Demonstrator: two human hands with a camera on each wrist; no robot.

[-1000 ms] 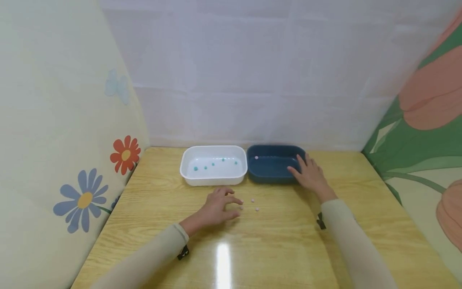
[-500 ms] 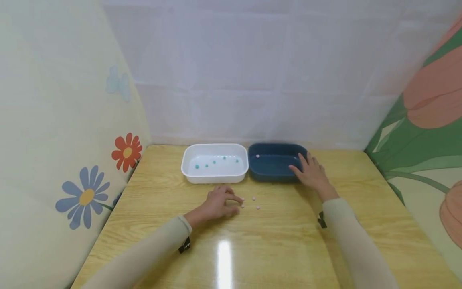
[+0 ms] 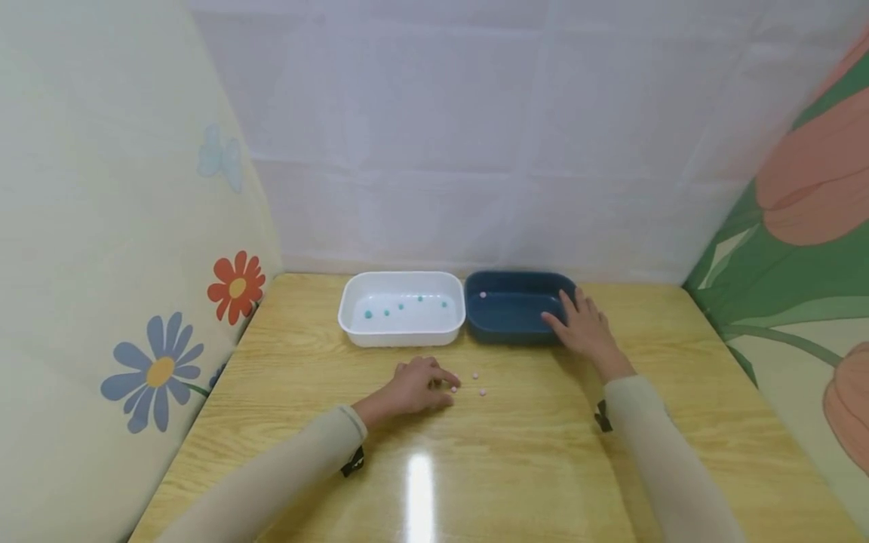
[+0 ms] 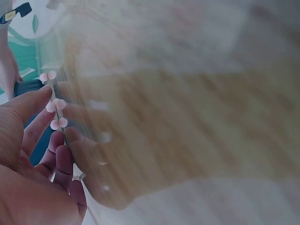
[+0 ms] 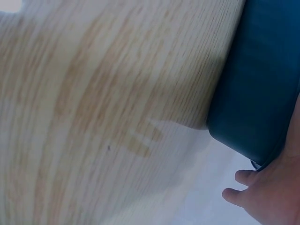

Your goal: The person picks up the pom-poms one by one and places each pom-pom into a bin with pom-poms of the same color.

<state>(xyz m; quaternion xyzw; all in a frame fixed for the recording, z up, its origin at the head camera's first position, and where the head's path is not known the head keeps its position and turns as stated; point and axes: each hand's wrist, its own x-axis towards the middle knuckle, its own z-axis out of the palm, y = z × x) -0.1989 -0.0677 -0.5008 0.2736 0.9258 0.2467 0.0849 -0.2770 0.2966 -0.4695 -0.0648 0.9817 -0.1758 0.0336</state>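
Note:
Several small pale pink balls lie on the glossy wooden table in front of two bins. At the leftmost of them is my left hand, its thumb and forefinger apart on either side of one pink ball in the left wrist view. The other fingers bend loosely towards the tabletop. My right hand rests with spread fingers on the right end of a dark blue bin, thumb over its inside. In the right wrist view part of that hand is cut off beside the bin's corner. One pink ball sits inside the bin.
A white bin stands against the blue one's left side, with several green balls spread over its floor. Behind both hangs a white cloth. Flower-printed cloths close off the left and right sides of the wooden table.
The left hand has shifted slightly right at the pink balls, its thumb and forefinger drawing closer together. The right hand stays on the blue bin's end. Both bins are where they were.

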